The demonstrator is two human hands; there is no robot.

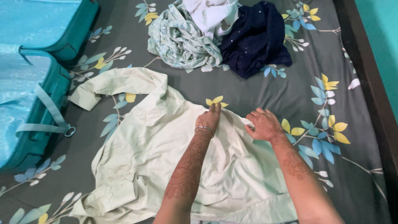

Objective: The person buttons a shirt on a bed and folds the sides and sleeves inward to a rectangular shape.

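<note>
Left hand flat on the pale shirt — right hand pinches its far-right edge, sleeve trailing left.

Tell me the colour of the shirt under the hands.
Pale green, plain; the shirt shows best in the head view.

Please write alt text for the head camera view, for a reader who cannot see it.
Two hands, left hand and right hand, press on a pale green shirt spread over a floral bedsheet. An open teal suitcase lies left.
</note>
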